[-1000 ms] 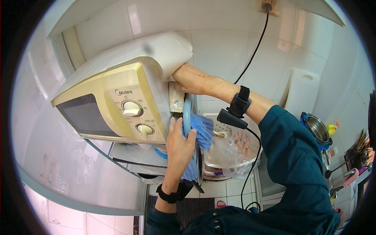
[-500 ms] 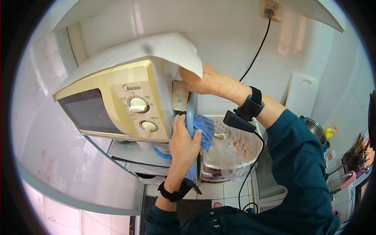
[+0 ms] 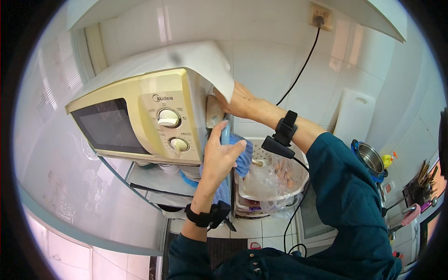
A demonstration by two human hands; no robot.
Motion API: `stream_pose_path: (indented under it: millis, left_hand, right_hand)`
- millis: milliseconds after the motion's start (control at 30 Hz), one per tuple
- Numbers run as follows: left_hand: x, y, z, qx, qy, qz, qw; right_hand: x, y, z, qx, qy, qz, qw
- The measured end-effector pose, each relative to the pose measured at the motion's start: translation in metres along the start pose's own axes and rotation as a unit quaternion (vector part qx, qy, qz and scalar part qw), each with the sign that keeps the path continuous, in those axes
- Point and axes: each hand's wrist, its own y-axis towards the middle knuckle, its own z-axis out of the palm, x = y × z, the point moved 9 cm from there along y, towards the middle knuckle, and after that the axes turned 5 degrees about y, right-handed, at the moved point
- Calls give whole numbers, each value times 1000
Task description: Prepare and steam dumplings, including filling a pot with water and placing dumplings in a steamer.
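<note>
My left hand (image 3: 219,151) is raised beside the microwave (image 3: 161,112), its thumb and fingers spread around the light blue rail (image 3: 225,134) of the rack. A blue cloth (image 3: 243,156) hangs over that rail, just right of my thumb. My right hand (image 3: 240,101) reaches in from the right to the microwave's side. Its fingertips are hidden behind the drooping edge of the white cover (image 3: 186,53). Right at those fingers, a pale beige packet (image 3: 214,113) stands in the gap between microwave and rail; whether they grip it does not show.
A white perforated basket (image 3: 275,179) with plastic bags sits right of the rack. Bowls and plates (image 3: 170,169) are stacked under the microwave. A black cable (image 3: 303,70) hangs from the wall socket. A white board (image 3: 355,114) and a metal pot (image 3: 369,157) are farther right.
My left hand's fingers have risen and spread further along the rail. The beige packet looks shifted and more tilted beside my right hand. The view has moved slightly.
</note>
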Motion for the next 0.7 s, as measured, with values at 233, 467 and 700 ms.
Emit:
stream_pose_path:
  millis: [233, 467, 700]
  left_hand:
    - [-11, -7, 0, 17, -45, 63, 997]
    - [-28, -11, 1, 10, -83, 110, 990]
    - [-37, -16, 1, -11, -58, 147, 987]
  right_hand:
    - [-11, 7, -6, -5, 56, 53, 997]
    - [-13, 15, -20, -30, 22, 23, 999]
    - [3, 26, -42, -65, -6, -25, 998]
